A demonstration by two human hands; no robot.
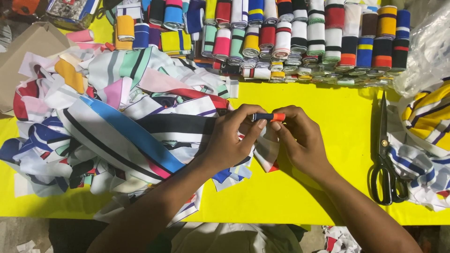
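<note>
Tabletop (328, 136): bright yellow, with cloth all over it.
Back row: striped cloth rolls (300, 37) lined up side by side.
Left side: a big pile of cloth scraps (117, 122).
Right side: black scissors (385, 161) lying flat, just beside more striped cloth (429, 122).
My left hand (229, 138): fingers pinched shut on one end of a small folded cloth strip (269, 117).
My right hand (300, 136): fingers pinched shut on its orange end.
Strip: held between both hands, above the pile's edge.

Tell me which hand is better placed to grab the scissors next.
Right, probably. The right hand is on the same side as the black scissors, which lie on the yellow table with bare surface between. The left hand sits farther off by the fabric pile. Both pinch the folded strip.
</note>
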